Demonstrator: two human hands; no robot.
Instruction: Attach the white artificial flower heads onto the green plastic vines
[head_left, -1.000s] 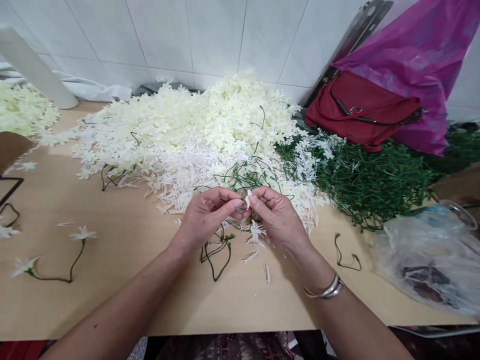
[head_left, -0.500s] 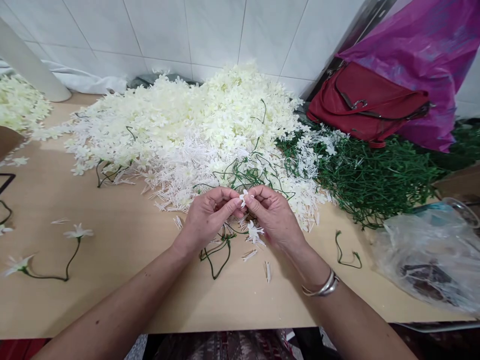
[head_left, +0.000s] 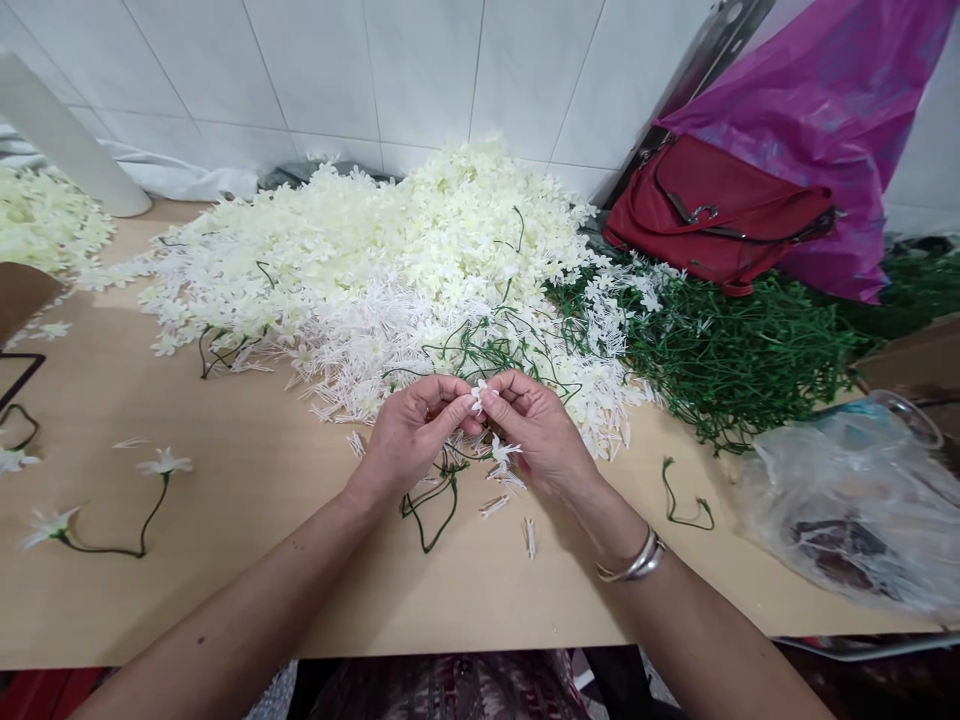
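Left hand (head_left: 409,435) and right hand (head_left: 536,430) meet over the wooden table (head_left: 247,560), both pinching one small white artificial flower (head_left: 477,392) between thumb and fingertips. Heap of white blossoms (head_left: 390,260) lies at 12 o'clock, pile of green stems (head_left: 742,350) at 2 o'clock.

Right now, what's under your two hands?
Looped green stems and white flower pieces lie on the wooden table below the left hand and right hand. Both pinch a small white flower. Anything beneath the palms is hidden.
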